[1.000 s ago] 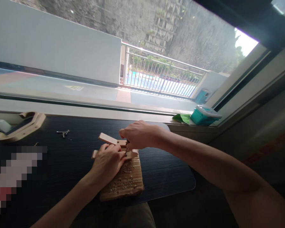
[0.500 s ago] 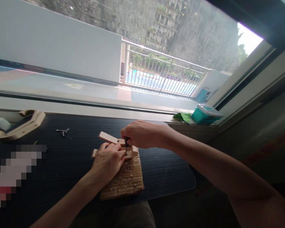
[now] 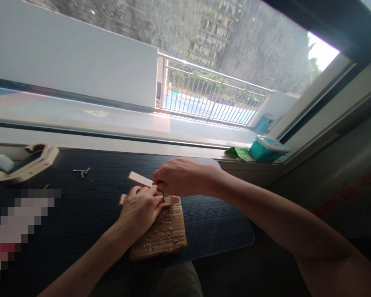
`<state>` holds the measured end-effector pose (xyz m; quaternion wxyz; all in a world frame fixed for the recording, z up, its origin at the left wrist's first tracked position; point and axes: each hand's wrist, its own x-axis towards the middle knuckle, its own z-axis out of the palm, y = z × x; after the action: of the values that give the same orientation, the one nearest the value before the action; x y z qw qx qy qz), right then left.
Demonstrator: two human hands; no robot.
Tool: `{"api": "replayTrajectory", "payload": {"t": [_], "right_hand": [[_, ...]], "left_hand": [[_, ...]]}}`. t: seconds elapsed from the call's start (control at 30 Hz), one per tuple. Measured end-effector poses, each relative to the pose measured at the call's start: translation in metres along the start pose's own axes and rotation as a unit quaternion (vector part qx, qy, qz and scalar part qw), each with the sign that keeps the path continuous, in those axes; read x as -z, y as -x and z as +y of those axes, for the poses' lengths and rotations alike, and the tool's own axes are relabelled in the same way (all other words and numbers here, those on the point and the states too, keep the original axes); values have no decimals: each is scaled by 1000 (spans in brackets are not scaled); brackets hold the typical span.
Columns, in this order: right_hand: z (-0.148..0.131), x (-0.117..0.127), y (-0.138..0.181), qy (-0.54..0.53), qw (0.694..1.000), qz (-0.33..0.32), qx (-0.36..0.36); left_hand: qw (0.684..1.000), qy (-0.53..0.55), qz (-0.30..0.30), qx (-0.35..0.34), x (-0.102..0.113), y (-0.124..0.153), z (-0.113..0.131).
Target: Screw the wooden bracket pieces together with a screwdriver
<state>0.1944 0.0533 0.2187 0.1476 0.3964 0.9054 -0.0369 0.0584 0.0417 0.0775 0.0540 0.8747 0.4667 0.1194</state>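
Note:
A pale wooden piece [image 3: 172,201] rests on a holed cardboard block [image 3: 160,244]. My left hand [image 3: 141,207] grips it, fingers curled over its middle and pressing it on the block. My right hand [image 3: 181,176] is closed around a thin dark bent tool, which looks like a hex key [image 3: 163,194]. The tip of this key stands at a hole in the wood beside my left fingertips. A second wooden bar [image 3: 139,178] slants out behind my left hand, partly covered by the right. How the two bars join is hidden.
Several screws [image 3: 82,171] lie on the black table [image 3: 216,222] at the left. A curved wooden frame [image 3: 27,171] stands further left, near a blurred-out patch. On the sill sit a green cloth [image 3: 236,153] and a teal box [image 3: 267,149].
My right hand has turned and shifted slightly left, and the hex key's bend now shows. My left hand stays in place on the wood.

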Motion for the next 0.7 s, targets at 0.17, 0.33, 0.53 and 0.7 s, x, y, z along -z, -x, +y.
{"api": "replayTrajectory", "payload": {"t": [0.17, 0.33, 0.53, 0.7], "right_hand": [[4, -9, -3, -5, 1000, 7, 6], [11, -17, -10, -50, 997, 31, -47], [14, -14, -8, -40, 997, 28, -65], [11, -6, -3, -18, 1000, -3, -25]], "left_hand": [[1000, 5, -5, 10, -1, 0, 0], [1000, -3, 6, -1, -3, 0, -1], [1000, -7, 14, -8, -1, 1, -1], [1000, -12, 2, 6, 0, 0, 0]]}}
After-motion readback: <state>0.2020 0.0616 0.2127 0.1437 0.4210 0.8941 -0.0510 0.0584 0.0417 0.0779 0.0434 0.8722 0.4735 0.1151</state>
